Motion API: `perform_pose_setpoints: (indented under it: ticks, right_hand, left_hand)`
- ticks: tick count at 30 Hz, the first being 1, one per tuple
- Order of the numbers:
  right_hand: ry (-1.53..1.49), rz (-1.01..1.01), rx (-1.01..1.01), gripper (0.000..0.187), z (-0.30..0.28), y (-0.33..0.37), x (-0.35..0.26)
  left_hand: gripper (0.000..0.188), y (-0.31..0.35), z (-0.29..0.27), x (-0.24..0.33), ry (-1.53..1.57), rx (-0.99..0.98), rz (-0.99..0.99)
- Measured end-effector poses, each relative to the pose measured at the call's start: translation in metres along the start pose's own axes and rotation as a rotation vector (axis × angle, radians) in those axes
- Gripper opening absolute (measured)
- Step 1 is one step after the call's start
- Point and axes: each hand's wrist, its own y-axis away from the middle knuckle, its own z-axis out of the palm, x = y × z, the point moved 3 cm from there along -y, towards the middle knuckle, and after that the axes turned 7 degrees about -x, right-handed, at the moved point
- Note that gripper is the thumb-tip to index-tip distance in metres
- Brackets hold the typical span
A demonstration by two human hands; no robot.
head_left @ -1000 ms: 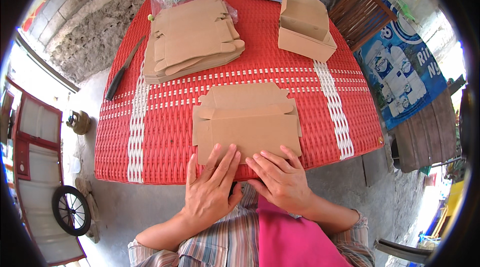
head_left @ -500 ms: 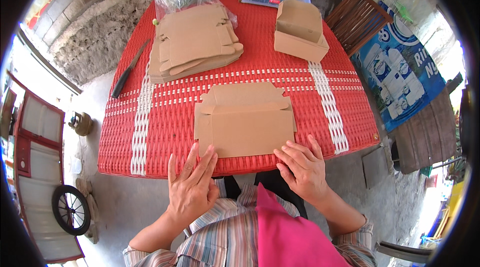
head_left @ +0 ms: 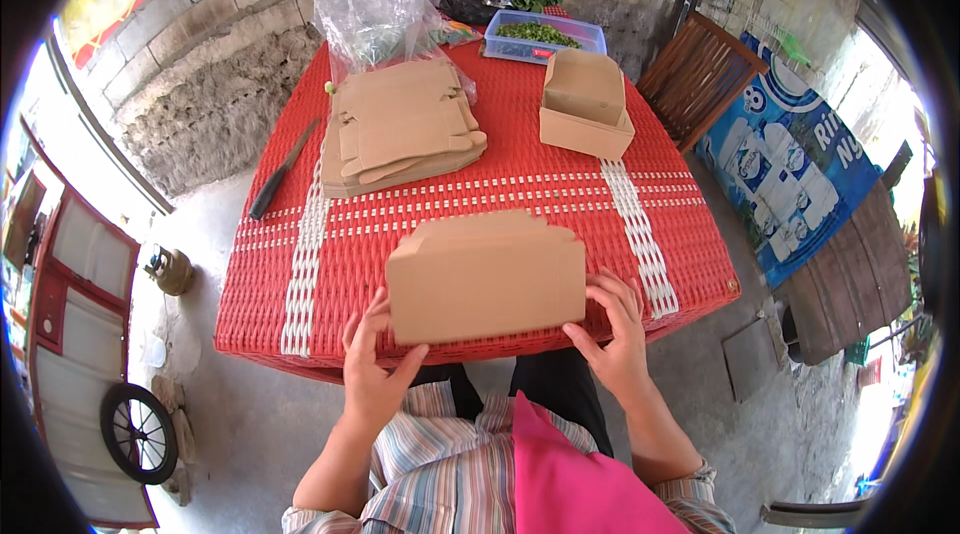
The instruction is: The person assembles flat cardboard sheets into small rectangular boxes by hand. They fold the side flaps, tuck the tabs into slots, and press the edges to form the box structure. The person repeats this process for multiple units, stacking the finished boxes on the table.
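A partly folded brown cardboard box point(head_left: 487, 284) is at the near edge of the red woven table, its near panel raised toward me and hiding most of the part behind. My left hand point(head_left: 375, 359) holds its lower left corner, thumb in front and fingers along the side edge. At the lower right corner, my right hand point(head_left: 612, 329) grips the box the same way, its fingertips partly behind the edge. Farther back on the left lies a stack of flat cardboard box blanks point(head_left: 405, 124). An assembled open cardboard box point(head_left: 590, 139) stands at the back right.
A knife with a black handle point(head_left: 285, 169) lies near the table's left edge. Behind the stack is a clear plastic bag point(head_left: 375, 19). A clear blue-tinted tub point(head_left: 540, 54) holds chopped greens at the far side. A wooden chair point(head_left: 700, 74) stands beyond the right edge.
The cardboard's near panel has gone from lying flat to raised. Both hands have moved from resting flat along its near edge to gripping its sides. The view has tilted up slightly.
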Motion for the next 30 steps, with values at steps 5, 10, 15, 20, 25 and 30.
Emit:
perform_pose_setpoints:
  ticks: [5,10,15,20,25,30]
  right_hand:
    - [0.237,-0.285,-0.229,0.034,-0.002,0.015,0.01]
    - [0.439,-0.473,-0.357,0.035,0.005,0.02,-0.008]
    - [0.359,-0.493,-0.35,0.043,0.013,0.022,-0.006]
    - [0.351,-0.538,-0.279,0.041,0.016,0.022,0.005]
    - [0.103,-0.371,-0.174,0.027,0.012,0.0,-0.006]
    - [0.152,-0.152,-0.122,0.024,0.014,-0.022,-0.007]
  left_hand:
    - [0.023,0.013,-0.009,-0.026,-0.129,-0.294,0.309]
    - [0.034,0.021,-0.001,-0.006,-0.572,-0.394,0.698]
    - [0.044,0.014,0.002,-0.01,-0.717,-0.426,0.722]
    - [0.04,0.012,0.002,-0.015,-0.667,-0.393,0.723]
    - [0.032,0.006,0.005,-0.007,-0.359,-0.218,0.478]
    - [0.023,-0.019,0.011,0.003,-0.243,-0.105,0.112]
